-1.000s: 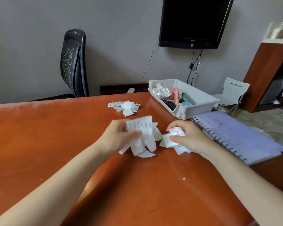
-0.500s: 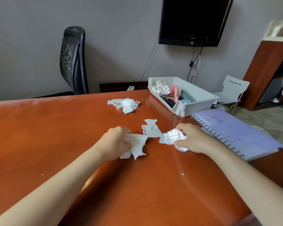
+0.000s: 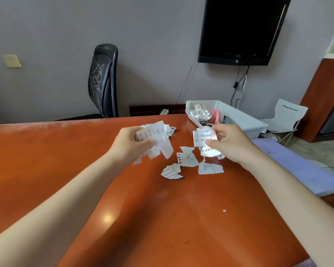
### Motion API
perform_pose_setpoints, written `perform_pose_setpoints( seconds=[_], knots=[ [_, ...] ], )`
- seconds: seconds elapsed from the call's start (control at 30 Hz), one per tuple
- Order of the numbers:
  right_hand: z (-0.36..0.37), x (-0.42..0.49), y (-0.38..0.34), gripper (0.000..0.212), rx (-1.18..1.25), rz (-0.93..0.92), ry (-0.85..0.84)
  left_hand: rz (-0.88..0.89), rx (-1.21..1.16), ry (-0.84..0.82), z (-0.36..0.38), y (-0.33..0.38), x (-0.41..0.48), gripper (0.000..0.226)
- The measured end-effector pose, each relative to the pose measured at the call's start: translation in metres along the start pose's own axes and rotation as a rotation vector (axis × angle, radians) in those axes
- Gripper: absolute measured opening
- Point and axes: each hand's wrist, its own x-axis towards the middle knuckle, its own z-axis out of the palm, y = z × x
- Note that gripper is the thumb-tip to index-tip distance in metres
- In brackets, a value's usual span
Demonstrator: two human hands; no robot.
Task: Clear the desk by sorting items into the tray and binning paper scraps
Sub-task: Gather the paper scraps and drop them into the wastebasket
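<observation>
My left hand [image 3: 130, 142] grips a bunch of torn white paper scraps [image 3: 156, 140] with handwriting, held above the orange-brown desk [image 3: 46, 160]. My right hand [image 3: 230, 144] clutches another bunch of scraps [image 3: 202, 137] to the right. Between and below the hands, three loose scraps lie on the desk: one with punch holes [image 3: 187, 158], one crumpled [image 3: 171, 171], one flat [image 3: 210, 168]. Behind my left hand a further small pile of scraps [image 3: 170, 129] is partly hidden. The white tray [image 3: 245, 120] stands at the back right and holds a silver bow, a pink brush and other small items.
A purple spiral notebook [image 3: 297, 166] lies at the desk's right edge. A black office chair [image 3: 102, 83] stands behind the desk, a wall-mounted monitor [image 3: 241, 29] hangs above the tray, and a white folding chair [image 3: 285, 118] sits on the floor at the right.
Both hands have lifted off the desk with their bunches of scraps and moved apart. Some scraps now lie loose on the desk between them.
</observation>
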Motion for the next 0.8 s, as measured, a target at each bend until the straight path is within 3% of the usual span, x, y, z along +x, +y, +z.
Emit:
perform_pose_setpoints(
  seconds=[0.33, 0.8],
  knots=[
    [0.061, 0.002, -0.100, 0.017, 0.114, -0.217, -0.197, 0.032, 0.052, 0.131, -0.099, 0.009, -0.040, 0.007],
    [0.262, -0.063, -0.266, 0.021, 0.182, -0.551, -0.682, -0.260, 0.168, 0.549, -0.288, -0.063, -0.224, 0.016]
  ],
)
